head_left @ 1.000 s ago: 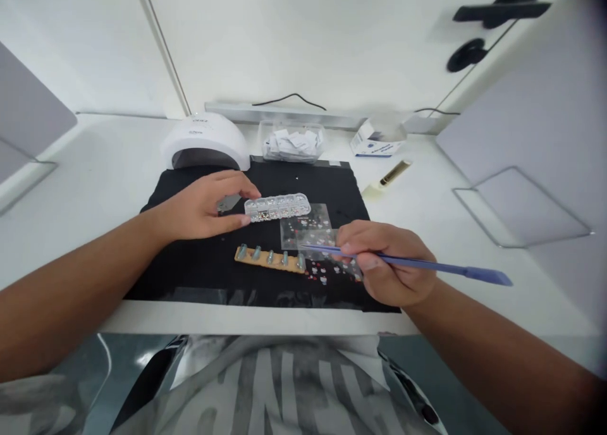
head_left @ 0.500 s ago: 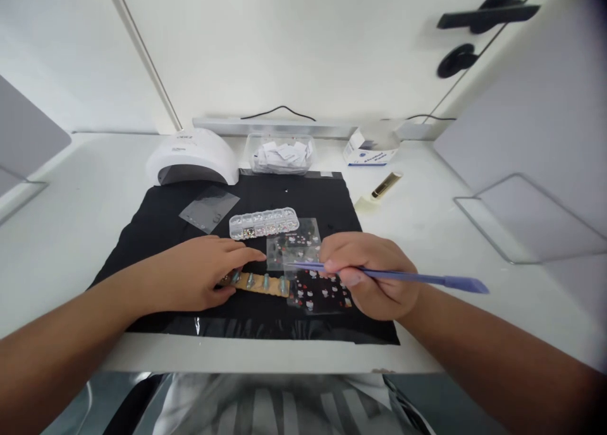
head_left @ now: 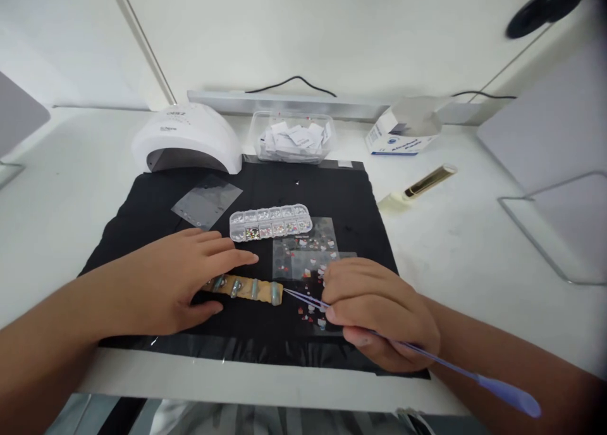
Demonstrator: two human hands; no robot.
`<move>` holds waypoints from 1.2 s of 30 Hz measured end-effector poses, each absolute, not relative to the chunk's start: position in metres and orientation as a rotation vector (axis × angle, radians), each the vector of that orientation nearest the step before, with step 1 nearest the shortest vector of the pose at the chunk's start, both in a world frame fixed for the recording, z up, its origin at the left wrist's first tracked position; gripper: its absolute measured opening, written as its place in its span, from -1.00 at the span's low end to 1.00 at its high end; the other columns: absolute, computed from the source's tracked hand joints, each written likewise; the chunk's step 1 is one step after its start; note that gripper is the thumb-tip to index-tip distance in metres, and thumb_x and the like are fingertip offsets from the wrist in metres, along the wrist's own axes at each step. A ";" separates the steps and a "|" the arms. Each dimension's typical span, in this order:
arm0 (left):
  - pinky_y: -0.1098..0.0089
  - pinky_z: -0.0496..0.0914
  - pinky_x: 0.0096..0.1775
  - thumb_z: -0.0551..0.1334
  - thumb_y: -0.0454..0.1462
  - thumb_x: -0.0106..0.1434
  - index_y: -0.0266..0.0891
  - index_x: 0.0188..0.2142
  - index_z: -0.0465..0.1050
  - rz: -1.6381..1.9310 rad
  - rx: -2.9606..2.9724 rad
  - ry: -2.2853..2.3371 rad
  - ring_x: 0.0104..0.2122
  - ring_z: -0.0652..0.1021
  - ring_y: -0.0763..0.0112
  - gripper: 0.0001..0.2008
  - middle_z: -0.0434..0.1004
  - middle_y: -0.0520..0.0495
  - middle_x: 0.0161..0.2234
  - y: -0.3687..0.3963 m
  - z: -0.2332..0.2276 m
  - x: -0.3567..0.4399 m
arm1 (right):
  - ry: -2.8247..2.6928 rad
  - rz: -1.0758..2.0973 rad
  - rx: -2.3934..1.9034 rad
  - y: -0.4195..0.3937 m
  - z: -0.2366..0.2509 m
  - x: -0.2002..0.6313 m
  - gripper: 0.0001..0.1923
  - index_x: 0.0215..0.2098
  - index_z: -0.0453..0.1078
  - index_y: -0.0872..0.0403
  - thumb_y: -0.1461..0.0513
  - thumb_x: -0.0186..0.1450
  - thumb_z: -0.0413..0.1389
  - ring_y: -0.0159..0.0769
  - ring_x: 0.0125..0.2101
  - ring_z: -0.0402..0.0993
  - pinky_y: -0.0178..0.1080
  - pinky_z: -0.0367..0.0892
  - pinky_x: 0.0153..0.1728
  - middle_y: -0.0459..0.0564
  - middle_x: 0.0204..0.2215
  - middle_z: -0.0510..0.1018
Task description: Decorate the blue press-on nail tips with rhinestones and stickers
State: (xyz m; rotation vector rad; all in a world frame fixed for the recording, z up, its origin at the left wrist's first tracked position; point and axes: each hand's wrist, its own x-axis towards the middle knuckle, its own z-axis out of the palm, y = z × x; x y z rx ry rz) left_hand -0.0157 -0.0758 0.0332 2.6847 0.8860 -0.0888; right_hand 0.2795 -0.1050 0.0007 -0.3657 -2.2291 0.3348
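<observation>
While right fingers pinch one tweezer, parted left fingers straddle one strip with four nails showing.

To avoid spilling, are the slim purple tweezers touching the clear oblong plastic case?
Apart: the head view shows flat black mat between the tweezers and the case.

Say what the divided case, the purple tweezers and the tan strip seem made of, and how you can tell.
Divided case: probably clear, glossy plastic; see-through walls.
Purple tweezers: perhaps smooth, coated metal, given the thin prongs; plastic is possible.
Tan strip: matte-looking, perhaps cork or wood by its colour; unsettled.
</observation>
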 end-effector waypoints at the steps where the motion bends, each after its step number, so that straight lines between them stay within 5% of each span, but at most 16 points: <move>1: 0.16 0.36 -0.02 0.29 -0.26 0.16 -0.04 0.20 0.24 -0.074 2.685 0.882 -0.07 0.50 0.13 -0.40 0.48 -0.09 0.01 -0.077 0.034 -0.015 | -2.244 0.329 -0.371 -0.106 0.001 0.280 -0.76 -0.27 0.34 0.15 0.27 0.45 -0.12 -0.30 -0.39 0.51 -0.18 0.53 -0.27 0.02 -0.46 0.54; 36: 0.18 0.28 -0.04 0.25 -0.23 0.26 -0.16 0.12 0.27 0.141 2.728 0.753 -0.10 0.40 0.22 -0.56 0.41 -0.09 -0.03 -0.084 0.032 -0.002 | -2.346 0.257 -0.440 -0.111 0.001 0.274 -0.71 -0.29 0.35 0.17 0.26 0.48 -0.15 -0.31 -0.36 0.48 -0.17 0.51 -0.19 0.00 -0.45 0.52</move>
